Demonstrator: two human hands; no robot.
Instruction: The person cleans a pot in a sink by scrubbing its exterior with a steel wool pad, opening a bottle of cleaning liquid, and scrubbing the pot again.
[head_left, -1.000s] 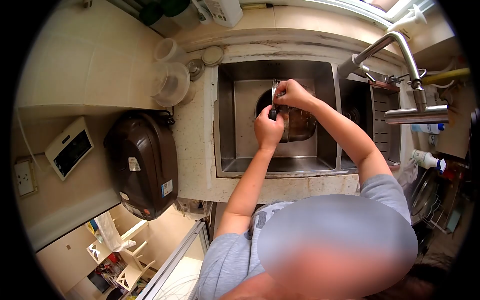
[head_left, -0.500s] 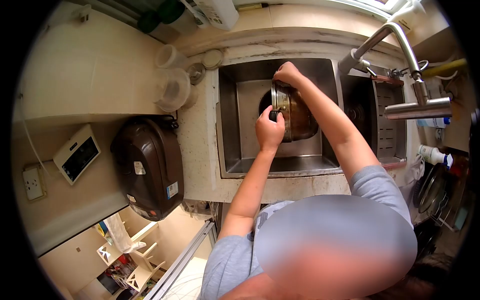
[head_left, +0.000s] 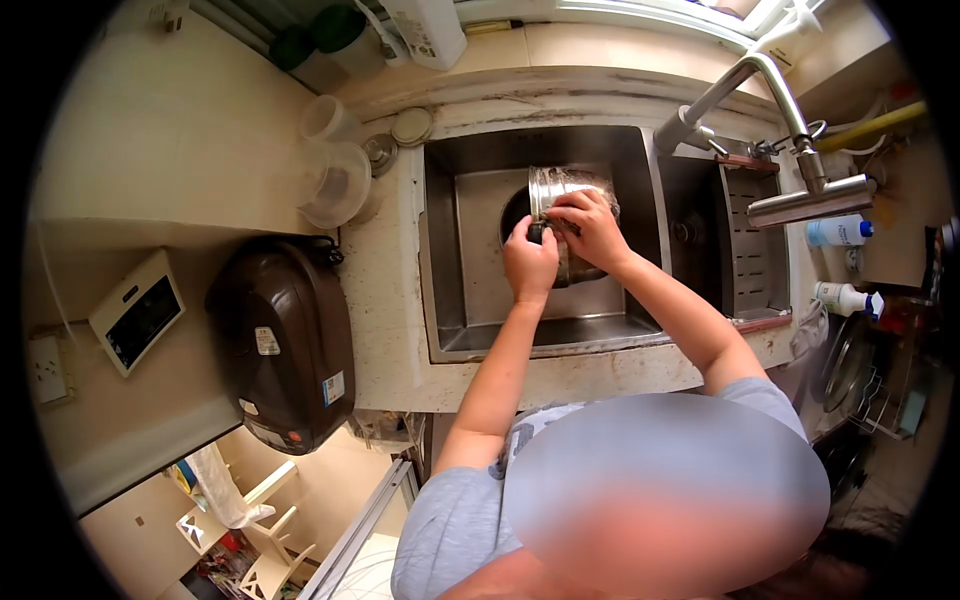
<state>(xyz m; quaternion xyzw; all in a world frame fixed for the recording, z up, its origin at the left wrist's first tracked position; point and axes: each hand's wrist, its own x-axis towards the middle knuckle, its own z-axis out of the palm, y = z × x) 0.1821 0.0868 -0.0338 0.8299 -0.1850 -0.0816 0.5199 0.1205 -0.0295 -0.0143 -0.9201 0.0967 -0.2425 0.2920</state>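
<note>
A metal pot [head_left: 568,181] lies tipped on its side in the large sink basin [head_left: 480,310], its outer wall shiny and brownish in places. My left hand [head_left: 530,268] is closed around the pot's black side handle [head_left: 536,232], thumb on top. Close beside it, my right hand [head_left: 592,228] presses bent fingers against the pot's outer wall near that handle. Whatever those fingers may hold is hidden. The dark opening of the pot faces left.
A tall steel faucet [head_left: 755,75] arches over the smaller basin [head_left: 697,235] on the right. A brown appliance [head_left: 290,345] stands on the left counter, with clear plastic containers [head_left: 335,185] behind it. Spray and squeeze bottles [head_left: 843,298] are at far right.
My right hand has come from the pot's far side toward me and now works beside the near handle. The left hand still grips that handle. The view has shifted slightly.
</note>
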